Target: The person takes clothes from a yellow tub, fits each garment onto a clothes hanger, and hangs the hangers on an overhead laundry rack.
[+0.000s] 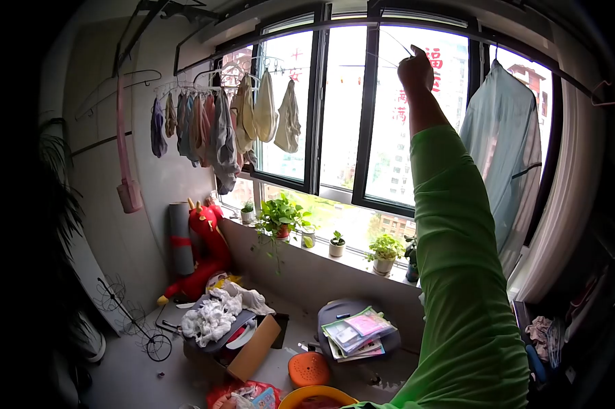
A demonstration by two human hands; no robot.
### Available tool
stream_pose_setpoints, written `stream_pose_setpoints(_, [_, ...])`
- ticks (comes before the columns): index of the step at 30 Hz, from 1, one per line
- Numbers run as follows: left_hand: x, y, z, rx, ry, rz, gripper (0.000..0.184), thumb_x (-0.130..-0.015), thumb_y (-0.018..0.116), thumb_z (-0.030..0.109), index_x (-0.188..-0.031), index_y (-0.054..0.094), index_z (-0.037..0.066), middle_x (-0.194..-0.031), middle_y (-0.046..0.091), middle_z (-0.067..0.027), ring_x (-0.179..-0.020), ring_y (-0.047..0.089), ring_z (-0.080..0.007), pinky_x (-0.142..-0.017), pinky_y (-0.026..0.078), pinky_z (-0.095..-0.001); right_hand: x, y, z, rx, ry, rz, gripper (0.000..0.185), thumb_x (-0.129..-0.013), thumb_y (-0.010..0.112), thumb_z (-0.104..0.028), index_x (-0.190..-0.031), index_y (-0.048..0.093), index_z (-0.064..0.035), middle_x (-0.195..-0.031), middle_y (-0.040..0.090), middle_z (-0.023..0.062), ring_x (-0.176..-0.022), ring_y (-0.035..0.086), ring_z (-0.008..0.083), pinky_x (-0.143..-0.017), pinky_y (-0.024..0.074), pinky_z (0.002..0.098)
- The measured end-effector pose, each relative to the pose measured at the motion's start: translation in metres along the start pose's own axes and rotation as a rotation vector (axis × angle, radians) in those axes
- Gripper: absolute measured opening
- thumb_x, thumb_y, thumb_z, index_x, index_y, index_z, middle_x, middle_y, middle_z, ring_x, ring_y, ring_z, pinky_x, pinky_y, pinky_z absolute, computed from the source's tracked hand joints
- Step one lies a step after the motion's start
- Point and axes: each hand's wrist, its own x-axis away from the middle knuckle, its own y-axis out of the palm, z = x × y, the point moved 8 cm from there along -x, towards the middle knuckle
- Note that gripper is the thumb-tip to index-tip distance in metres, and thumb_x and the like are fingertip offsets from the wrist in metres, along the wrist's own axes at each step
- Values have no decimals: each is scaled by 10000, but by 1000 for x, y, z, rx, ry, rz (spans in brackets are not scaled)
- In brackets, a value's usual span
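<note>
My right hand [416,69] is raised high in front of the window, at the end of a green sleeve. Its fingers are closed around a thin wire hanger [396,42], whose outline is faint against the bright glass. The hanger is just below the dark drying rail [341,24], and no garment shows on it. To the right of the raised arm, a pale blue shirt [498,129] hangs from the rail on another hanger. My left hand is out of sight.
Small laundry hangs on clips [222,129] at the left. Potted plants [280,217] line the sill. Below are a box [256,347] by white cloth [215,317], a round stool [331,313] under papers, an orange stool [309,369] and a yellow basin [345,395].
</note>
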Motion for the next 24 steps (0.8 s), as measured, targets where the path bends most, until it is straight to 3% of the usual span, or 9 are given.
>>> stream_pose_setpoints(4, [-14,36,33,7,54,-188,144,-854,567,127,-946,560,16,-832,622,-83,-757,633,-206,-732,538,-365,40,-9,19,-184,-117,4,420,-857,431,-131,-1268,517,-151,-1023,674,106,-970,631,272,-888,468,386])
stream_pose_setpoints(6, [-21,50,58,-17,79,-169,196,-851,533,100,-1022,540,5,-880,621,-98,-752,622,-194,-743,530,-350,90,-16,44,-288,-545,175,389,-857,424,-71,-1227,542,-95,-957,687,87,-917,625,273,-879,459,386])
stream_pose_setpoints(8, [-32,72,85,-72,68,-240,187,-877,525,103,-1049,530,30,-841,609,-62,-740,619,-165,-693,539,-321,169,-22,92,-757,-55,-185,284,-889,467,-73,-1118,620,-8,-640,533,9,-578,486,108,-576,413,251])
stream_pose_setpoints(9, [-43,74,96,-97,85,-241,187,-883,528,98,-1055,528,24,-852,617,-66,-735,626,-163,-690,542,-320,223,-20,109,-890,164,-376,261,-923,478,-106,-1106,635,-6,-581,388,-42,-497,323,37,-460,272,203])
stream_pose_setpoints(11, [-59,84,118,-216,88,-228,214,-892,528,89,-1089,518,6,-889,633,-77,-741,648,-164,-662,551,-291,326,-31,154,-757,393,-680,231,-951,516,-189,-1008,652,-12,-559,344,-80,-458,260,10,-418,173,201])
stream_pose_setpoints(13, [-68,100,134,-453,122,-238,212,-877,559,107,-1066,546,11,-882,638,-64,-747,648,-134,-663,547,-266,418,-52,203,-860,648,-702,214,-953,536,-234,-810,594,-85,-545,338,-78,-435,225,13,-413,143,215])
stream_pose_setpoints(15, [-88,109,159,-791,268,-191,192,-845,593,117,-1005,584,11,-864,640,-53,-724,632,-116,-635,517,-245,488,-92,208,-817,649,-862,310,-974,489,-326,-781,545,-90,-552,342,-81,-451,242,17,-425,152,206])
stream_pose_setpoints(20, [-109,155,194,-1546,834,38,118,-803,635,129,-858,646,25,-669,600,-5,-609,573,-96,-565,456,-259,582,-184,195,-890,649,-1093,301,-985,478,-243,-793,551,-24,-596,375,-78,-509,274,3,-467,196,192])
stream_pose_setpoints(24, [-111,193,192,-1694,1006,140,110,-744,635,180,-774,634,75,-749,654,-111,-691,635,-283,-647,499,-383,609,-222,174,-832,595,-1186,279,-980,483,-217,-809,562,-10,-593,379,-58,-526,323,22,-479,252,201])
